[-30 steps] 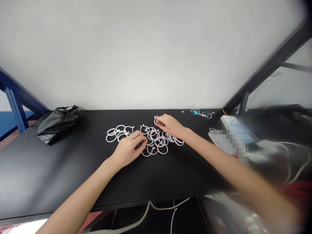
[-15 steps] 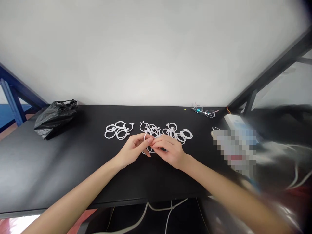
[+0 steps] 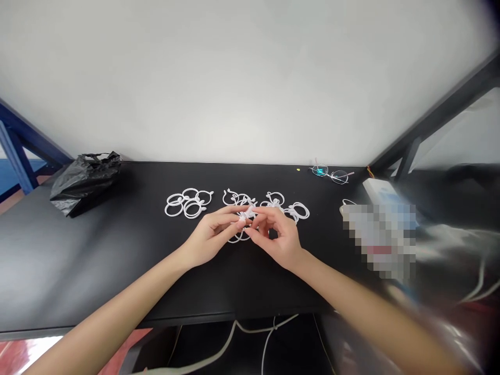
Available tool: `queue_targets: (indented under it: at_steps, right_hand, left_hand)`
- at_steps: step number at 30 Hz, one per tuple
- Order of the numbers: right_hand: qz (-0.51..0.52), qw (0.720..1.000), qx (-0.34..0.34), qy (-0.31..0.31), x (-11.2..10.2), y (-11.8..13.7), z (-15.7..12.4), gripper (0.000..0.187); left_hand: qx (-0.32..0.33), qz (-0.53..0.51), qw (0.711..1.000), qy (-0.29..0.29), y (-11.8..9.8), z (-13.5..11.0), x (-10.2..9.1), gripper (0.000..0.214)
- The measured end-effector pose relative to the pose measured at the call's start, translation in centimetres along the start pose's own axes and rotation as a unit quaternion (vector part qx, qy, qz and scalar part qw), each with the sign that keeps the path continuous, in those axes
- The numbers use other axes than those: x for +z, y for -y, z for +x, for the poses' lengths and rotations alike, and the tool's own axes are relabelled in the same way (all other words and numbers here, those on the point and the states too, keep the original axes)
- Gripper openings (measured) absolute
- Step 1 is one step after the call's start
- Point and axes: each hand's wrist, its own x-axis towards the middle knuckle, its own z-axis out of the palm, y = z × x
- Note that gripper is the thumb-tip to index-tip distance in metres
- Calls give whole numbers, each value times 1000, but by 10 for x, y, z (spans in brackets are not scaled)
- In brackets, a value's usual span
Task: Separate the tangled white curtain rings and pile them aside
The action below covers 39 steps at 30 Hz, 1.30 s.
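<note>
At the bottom centre of the frame, white cables (image 3: 250,333) hang below the front edge of the black bench (image 3: 117,271). Both forearms are bare: the left enters from the lower left corner, the right from the lower right, and they converge toward the centre of the frame. The left hand (image 3: 209,237) is raised just above the bench top, palm turned inward, fingers extended to the right and closed in a pinch on a white ring (image 3: 245,214). The right hand (image 3: 279,239) faces it, fingers curled, with forefinger and thumb closed on the same ring from the right side. The ring is thus held between both sets of fingertips, at centre frame, clear of the surface. Loose rings (image 3: 237,238) lie on the bench directly below the fingertips. Beyond the hands, three groups of like rings lie in a row: a left cluster (image 3: 187,203), a middle cluster (image 3: 233,198) and a right cluster (image 3: 296,211). A pixelated item (image 3: 378,234) occupies the right of the frame. Farther back, a crumpled black bag (image 3: 84,179) sits at the left end, and a pair of spectacles (image 3: 332,174) lies near the pale wall (image 3: 234,78), right of centre.
</note>
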Motion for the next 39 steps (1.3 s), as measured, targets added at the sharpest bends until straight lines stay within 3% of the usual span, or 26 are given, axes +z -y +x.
queue_targets:
  at_steps: [4, 8, 12, 18, 22, 28, 39]
  right_hand:
    - [-38, 999, -21, 3, 1, 0, 1, 19]
    - [-60, 997, -54, -19, 1, -2, 1, 10]
    - [-53, 996, -68, -32, 2, -2, 0, 12]
    - [-94, 990, -93, -44, -3, -2, 5, 9]
    - [-124, 989, -81, 1, -7, -4, 6, 9]
    - [-139, 984, -26, 109, -5, -3, 2, 17]
    - [-104, 982, -54, 146, -4, -2, 1, 18]
  left_hand:
    - [6, 68, 997, -27, 4, 0, 0, 24]
    - [-1, 27, 998, -58, 9, 0, 0, 23]
    - [-21, -17, 999, -40, 7, 0, -1, 45]
    - [13, -23, 999, -31, 2, 2, -9, 45]
    - [24, -38, 997, -60, 2, 4, -12, 43]
    - [28, -66, 996, -52, -2, 4, -12, 38]
    - [-29, 27, 998, 40, -6, 1, -17, 41]
